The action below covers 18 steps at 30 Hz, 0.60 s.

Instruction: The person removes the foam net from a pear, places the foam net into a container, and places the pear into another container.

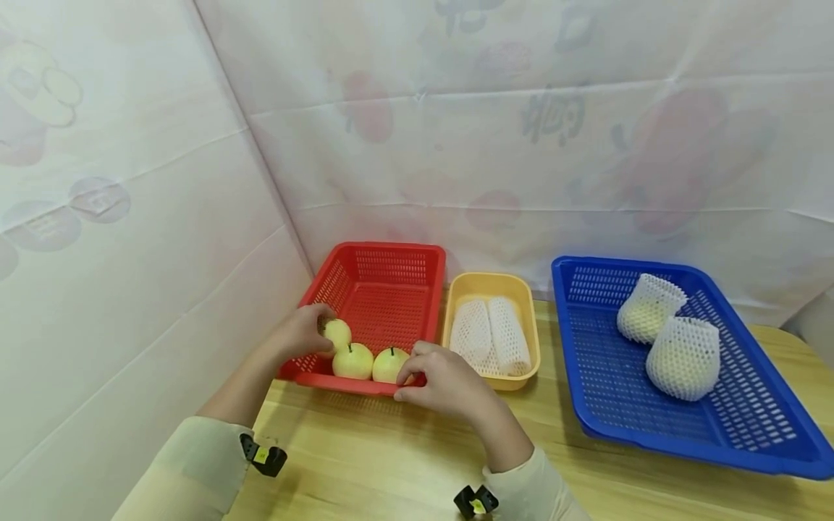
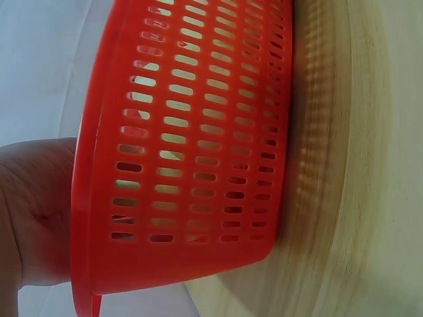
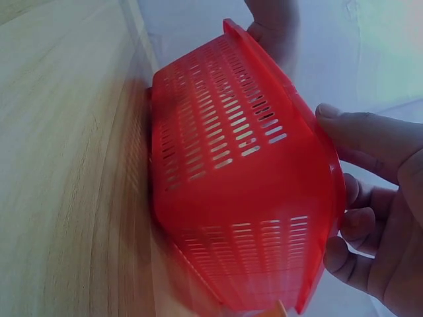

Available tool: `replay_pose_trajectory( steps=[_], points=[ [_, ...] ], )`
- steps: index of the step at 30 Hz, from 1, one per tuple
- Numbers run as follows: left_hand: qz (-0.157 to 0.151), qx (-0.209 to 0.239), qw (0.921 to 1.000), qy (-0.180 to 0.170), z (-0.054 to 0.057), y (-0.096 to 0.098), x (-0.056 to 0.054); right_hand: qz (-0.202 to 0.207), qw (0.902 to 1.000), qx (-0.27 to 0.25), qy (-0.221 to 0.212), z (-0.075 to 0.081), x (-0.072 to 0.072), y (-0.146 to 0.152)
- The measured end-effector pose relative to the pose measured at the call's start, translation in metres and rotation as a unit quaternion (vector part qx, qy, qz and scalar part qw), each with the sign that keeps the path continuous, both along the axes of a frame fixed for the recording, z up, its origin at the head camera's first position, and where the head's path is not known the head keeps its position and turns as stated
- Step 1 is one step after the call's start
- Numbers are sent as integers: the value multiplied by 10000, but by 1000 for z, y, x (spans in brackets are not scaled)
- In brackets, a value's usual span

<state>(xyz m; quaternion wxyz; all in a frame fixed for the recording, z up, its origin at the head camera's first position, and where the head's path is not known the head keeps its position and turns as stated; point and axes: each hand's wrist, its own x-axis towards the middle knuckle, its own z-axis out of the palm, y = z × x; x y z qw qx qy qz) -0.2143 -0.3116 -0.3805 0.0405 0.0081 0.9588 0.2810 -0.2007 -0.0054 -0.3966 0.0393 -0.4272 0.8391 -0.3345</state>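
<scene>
Three pears (image 1: 352,362) clustered along the near side of the red basket (image 1: 391,297), at left on the worktop (image 1: 365,449); the left grip (image 1: 302,333) bends its fingers at the leftmost pear (image 1: 338,332) — whether closed on it cannot be told — while the right grip (image 1: 446,378) pinches the basket's near rim at the right corner. The fruit should prove firm, fairly weighty, smooth and easily bruised: best cupped round its widest part. The basket, probably light, may flex slightly

The red basket (image 1: 391,307) and blue basket (image 1: 625,391) are glossy plastic, the fruit (image 1: 352,364) smooth-skinned. Foam nets (image 1: 510,336) look matt and bumpy. The bench (image 1: 365,456) is smooth wood, the backdrop (image 1: 456,159) creased cloth
</scene>
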Motion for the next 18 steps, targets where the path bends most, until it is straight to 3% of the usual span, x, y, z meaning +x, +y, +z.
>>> replay_pose_trajectory(
  steps=[9,14,18],
  points=[
    [169,-268,9995,37,-1,1,-2,-68,9999,-26,-103,3,3,-1],
    [427,-497,9977,194,-7,4,-4,-108,9998,-70,-123,2,5,-1],
    [503,-510,9961,508,-8,13,2,-127,9999,-104,23,-2,5,0]
  ],
)
